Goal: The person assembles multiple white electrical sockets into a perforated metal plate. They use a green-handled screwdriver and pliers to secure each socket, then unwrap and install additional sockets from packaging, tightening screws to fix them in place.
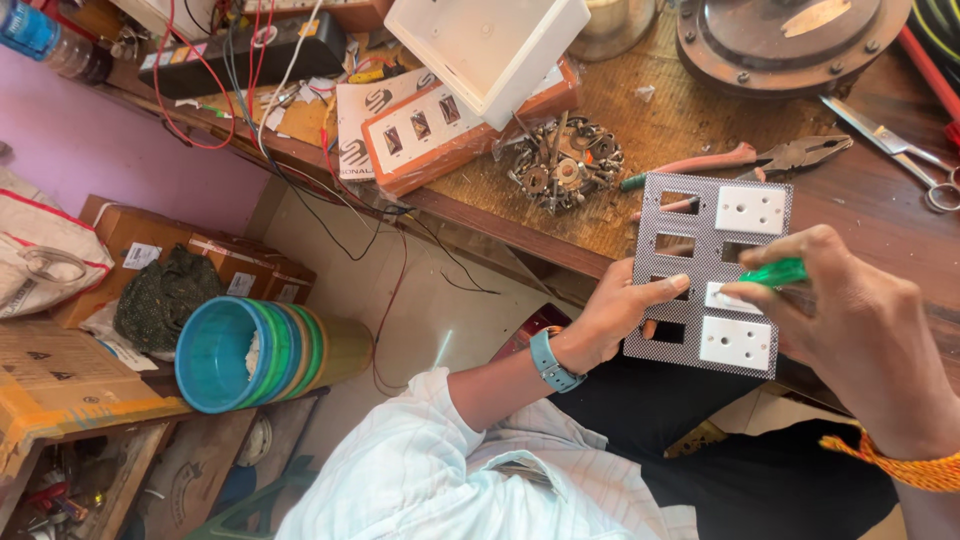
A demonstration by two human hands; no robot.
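**Two hands on a silver switch plate**

The left hand (615, 318) comes up from the lap. Its arm wears a striped white sleeve (400, 470) and a blue watch (552, 362). The wrist bends so the fingers point to the right. This hand is curled around the left edge of the silver switch plate (708, 272). The thumb lies across the front of the plate and the other fingers go behind it. It grips the plate tight.

The right hand (850, 330) comes in from the right side. An orange thread (900, 465) is tied on its wrist. The back of the hand faces up. Its fingers are pressed together and pinch the green handle of a screwdriver (775, 272). The handle sits just over the right side of the plate, near a small white switch (728, 298). The tip of the tool is hidden, so I cannot tell what it touches.

The plate is held up in the air, just off the front edge of the wooden workbench (680, 120), above the lap. It has two white sockets (751, 209) and some open square holes.

On the bench, near the front edge, lie pliers (790, 155) with red handles. Scissors (895, 145) lie near the right edge. A heap of small metal parts (565, 165) sits beside an orange box (440, 130).
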